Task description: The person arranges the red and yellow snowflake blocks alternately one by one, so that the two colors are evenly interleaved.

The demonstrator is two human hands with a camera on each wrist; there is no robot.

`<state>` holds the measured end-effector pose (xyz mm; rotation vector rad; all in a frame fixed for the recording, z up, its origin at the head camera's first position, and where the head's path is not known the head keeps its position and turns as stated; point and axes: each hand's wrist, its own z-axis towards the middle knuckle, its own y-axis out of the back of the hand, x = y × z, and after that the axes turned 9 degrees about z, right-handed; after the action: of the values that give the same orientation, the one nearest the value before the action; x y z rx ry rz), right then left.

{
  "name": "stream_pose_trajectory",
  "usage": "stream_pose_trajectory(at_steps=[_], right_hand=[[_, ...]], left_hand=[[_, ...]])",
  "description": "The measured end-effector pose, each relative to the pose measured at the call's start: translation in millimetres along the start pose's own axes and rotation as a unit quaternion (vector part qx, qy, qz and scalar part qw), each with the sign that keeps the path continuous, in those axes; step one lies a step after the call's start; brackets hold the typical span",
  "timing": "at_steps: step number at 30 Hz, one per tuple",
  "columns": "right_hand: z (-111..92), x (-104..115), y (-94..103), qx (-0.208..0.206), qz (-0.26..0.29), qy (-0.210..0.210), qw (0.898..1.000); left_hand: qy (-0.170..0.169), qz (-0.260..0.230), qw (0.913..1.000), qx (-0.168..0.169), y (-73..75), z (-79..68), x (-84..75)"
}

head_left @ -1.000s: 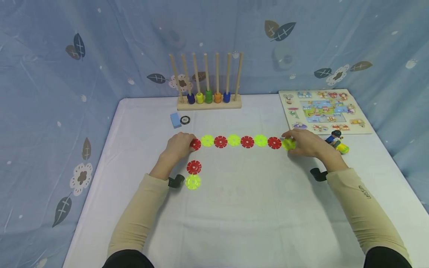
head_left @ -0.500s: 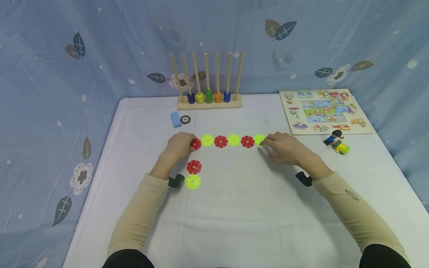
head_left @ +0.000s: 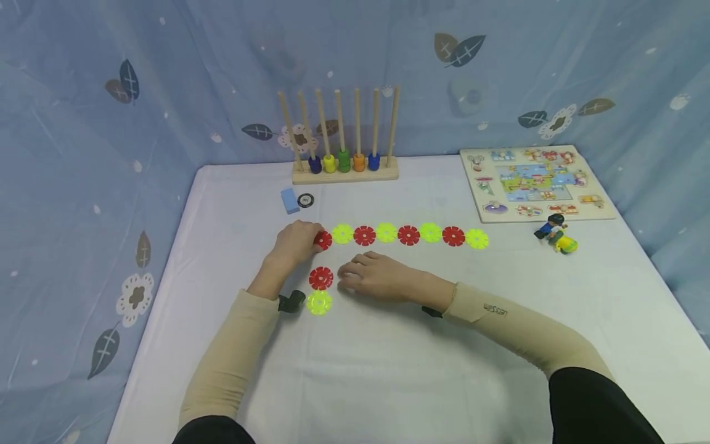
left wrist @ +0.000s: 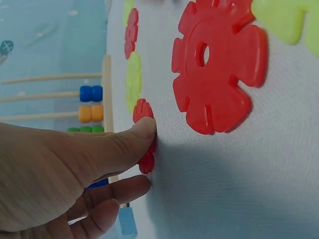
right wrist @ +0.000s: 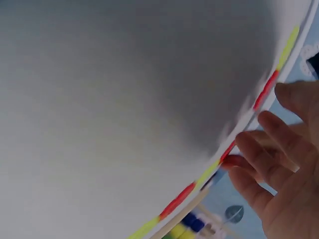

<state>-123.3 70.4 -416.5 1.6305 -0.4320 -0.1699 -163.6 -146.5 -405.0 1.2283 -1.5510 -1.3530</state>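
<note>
On the white cloth, red and yellow-green flower-shaped plastic discs form a row that alternates in colour. My left hand pinches the red disc at the row's left end; its thumb lies over that disc in the left wrist view. Below stand another red disc and a yellow-green disc, edge to edge and apart from the row. My right hand hovers or rests just right of that lower red disc, fingers loosely bent, nothing visible in them. A yellow-green disc ends the row at right.
A wooden peg stand with coloured beads is at the back. Near it lie a blue block and a black-and-white round piece. At right are a picture puzzle board and a small toy figure by a yellow-green piece.
My right hand has left the row's right end and swept leftward and nearer to me, uncovering the row's right discs. My left hand has stayed at the row's left end.
</note>
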Motion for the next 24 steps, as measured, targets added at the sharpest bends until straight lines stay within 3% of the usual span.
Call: stream_pose_trajectory(at_steps=[8,14,24], right_hand=[[33.2,12.2,0.5,0.008,-0.029,0.031,0.999],[39.3,13.2,1.9,0.032,-0.05,0.022,0.998],[44.2,9.6,4.7,0.026,-0.013,0.026,0.999]], left_hand=[[-0.002,-0.002,1.0,-0.006,-1.1,-0.2,0.4],[0.0,0.0,1.0,-0.006,-1.1,-0.6,0.5],[-0.002,-0.005,0.9999,-0.012,-2.0,-0.5,1.2]])
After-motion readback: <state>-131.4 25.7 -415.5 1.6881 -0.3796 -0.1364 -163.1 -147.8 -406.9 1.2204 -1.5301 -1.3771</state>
